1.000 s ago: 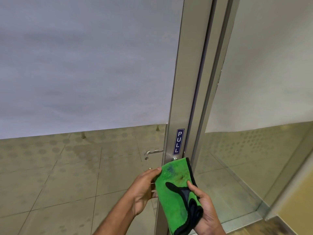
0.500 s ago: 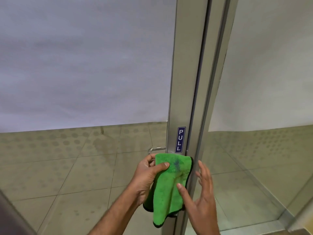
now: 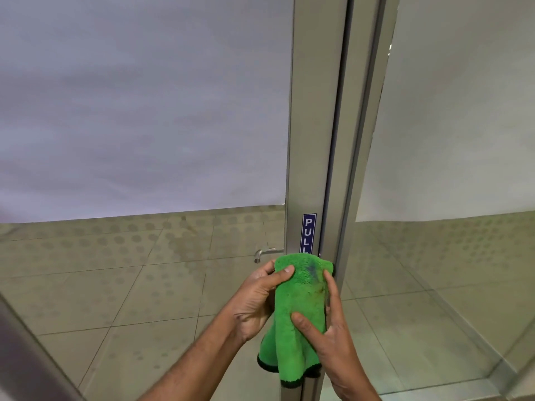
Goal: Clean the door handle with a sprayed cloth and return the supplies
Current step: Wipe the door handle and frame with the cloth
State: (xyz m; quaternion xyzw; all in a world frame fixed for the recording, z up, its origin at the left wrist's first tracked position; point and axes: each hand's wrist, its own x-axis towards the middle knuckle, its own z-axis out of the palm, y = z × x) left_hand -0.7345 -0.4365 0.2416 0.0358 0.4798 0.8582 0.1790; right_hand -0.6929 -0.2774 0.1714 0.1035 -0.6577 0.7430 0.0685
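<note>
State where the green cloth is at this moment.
In the head view, the green cloth hangs low and centre against the door frame, just below the PULL sign, held between the left hand and right hand.

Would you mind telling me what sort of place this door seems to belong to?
Probably an office or commercial building entrance: a metal-framed glass door with frosted film on its upper part, a blue PULL sign on the frame, and a tiled floor beyond. Both hands press a green cloth at the handle.
</note>
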